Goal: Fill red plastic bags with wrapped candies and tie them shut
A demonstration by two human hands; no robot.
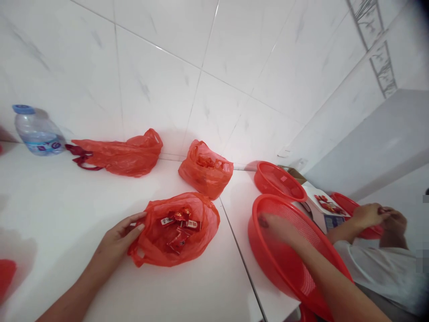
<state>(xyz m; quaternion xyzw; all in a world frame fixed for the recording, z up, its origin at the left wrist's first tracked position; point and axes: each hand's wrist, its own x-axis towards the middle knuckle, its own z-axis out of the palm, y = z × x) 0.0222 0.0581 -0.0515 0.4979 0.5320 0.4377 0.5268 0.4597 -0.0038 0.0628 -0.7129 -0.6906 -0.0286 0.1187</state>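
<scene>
My left hand (126, 233) pinches the left rim of a red plastic bag (208, 239), which stands open on the white table. Inside the bag lie several small red-wrapped packets (181, 239) and shiny wrapped pieces. To the right, my right hand (273, 227) reaches over the near rim area of a large red plastic basket (258, 250) with perforated walls. Motion smears its fingers, so whether it holds anything does not show. My forearm crosses the basket and covers part of its inside.
Behind stand a filled red bag (208, 179), a crumpled red bag (127, 156) and a water bottle (42, 134) by the tiled wall. A second red basket (279, 181) and a printed box (326, 205) are at right. Another person's hands (385, 219) are beyond, at another basket.
</scene>
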